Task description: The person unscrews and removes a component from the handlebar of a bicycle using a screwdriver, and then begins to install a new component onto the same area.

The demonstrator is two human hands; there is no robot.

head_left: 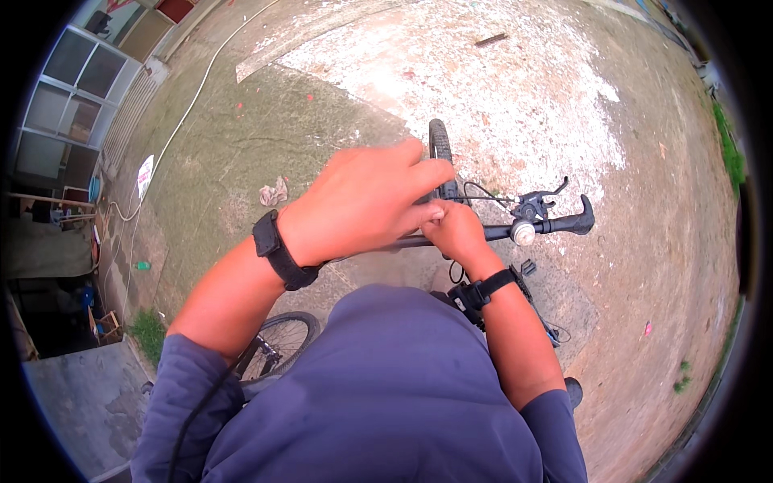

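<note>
My left hand (374,197) and my right hand (459,235) meet over the middle of a bicycle's handlebar (498,233). Thumb and fingers of the left are drawn together in a pinch, touching the curled fingertips of the right. Whatever lies between them is too small or hidden to make out. Right of my hands, the bar carries a round silver bell (523,233), a black brake lever (554,190) and a black grip with an upturned end (581,219). Beyond my hands stands the front tyre (439,138). My left hand and forearm hide the bar's left side.
A bicycle wheel (286,342) shows at the lower left; whether it belongs to the same bicycle I cannot tell. A crumpled cloth or paper (274,193) lies on the concrete. A pale hose (189,113) runs along the left, near a building with windows (72,88).
</note>
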